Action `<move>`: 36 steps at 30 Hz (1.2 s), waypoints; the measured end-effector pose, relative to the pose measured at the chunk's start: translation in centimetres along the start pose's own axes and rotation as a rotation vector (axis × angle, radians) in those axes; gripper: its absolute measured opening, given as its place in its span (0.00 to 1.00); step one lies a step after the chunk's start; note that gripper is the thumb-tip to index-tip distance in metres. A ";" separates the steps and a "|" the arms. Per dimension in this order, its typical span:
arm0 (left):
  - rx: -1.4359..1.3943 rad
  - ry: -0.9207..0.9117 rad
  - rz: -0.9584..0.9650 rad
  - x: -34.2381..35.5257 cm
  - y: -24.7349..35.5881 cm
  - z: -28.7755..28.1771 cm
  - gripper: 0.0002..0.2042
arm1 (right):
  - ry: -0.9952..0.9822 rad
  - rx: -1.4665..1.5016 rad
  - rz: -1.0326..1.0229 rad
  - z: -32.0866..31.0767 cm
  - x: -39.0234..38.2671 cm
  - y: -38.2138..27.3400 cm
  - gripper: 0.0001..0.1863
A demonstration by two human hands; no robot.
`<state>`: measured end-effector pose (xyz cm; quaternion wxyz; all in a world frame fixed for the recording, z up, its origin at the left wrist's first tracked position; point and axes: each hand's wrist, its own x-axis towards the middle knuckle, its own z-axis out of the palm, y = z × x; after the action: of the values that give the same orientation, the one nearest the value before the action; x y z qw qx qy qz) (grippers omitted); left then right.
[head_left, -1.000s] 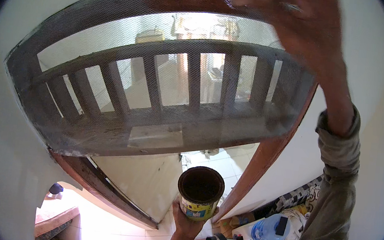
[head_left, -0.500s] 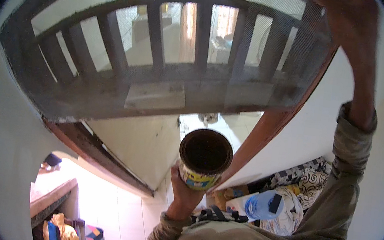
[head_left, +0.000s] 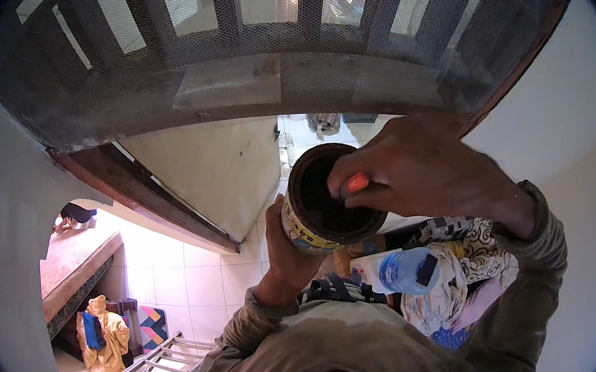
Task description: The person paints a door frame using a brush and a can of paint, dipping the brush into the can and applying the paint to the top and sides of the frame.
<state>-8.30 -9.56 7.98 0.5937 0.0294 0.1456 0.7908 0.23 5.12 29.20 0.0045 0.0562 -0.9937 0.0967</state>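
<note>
Fingers (head_left: pixel 348 168) of the right hand (head_left: pixel 428 170) pinch a red handle (head_left: pixel 356 182) over the open mouth of a tin (head_left: pixel 302 229); the handle's far end is hidden. The left hand (head_left: pixel 291 260) grasps the tin's wall at seven o'clock. Around the tin, a mesh-covered frame (head_left: pixel 303 76) spans eleven o'clock, a blue bottle (head_left: pixel 400 270) shows at four, a ladder (head_left: pixel 175 360) at seven, a mattress (head_left: pixel 79 264) at eight.

The right hand (head_left: pixel 432 172) blocks the right of the can (head_left: pixel 307 237); its mouth's left is open. Mesh (head_left: pixel 246 59) bars passage ahead.
</note>
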 end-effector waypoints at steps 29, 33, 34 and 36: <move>-0.083 0.013 0.022 1.5 -1.7 -0.3 0.28 | 0.315 -0.595 -0.219 1.8 -4.2 -0.3 0.15; -0.046 0.045 0.064 1.4 -1.4 -0.2 0.28 | 0.388 -0.482 -0.267 0.1 -5.3 -0.4 0.18; -0.046 0.040 0.063 1.5 -1.3 -0.2 0.28 | 0.432 -0.472 -0.278 -0.1 -5.9 -0.1 0.19; -0.047 0.008 0.059 1.5 -1.3 -0.5 0.28 | 0.566 -0.344 -0.252 -0.4 -6.8 1.1 0.17</move>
<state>-7.62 -7.95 6.93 0.5701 0.0167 0.1284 0.8113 6.89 7.01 29.22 0.3010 0.1475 -0.9401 -0.0617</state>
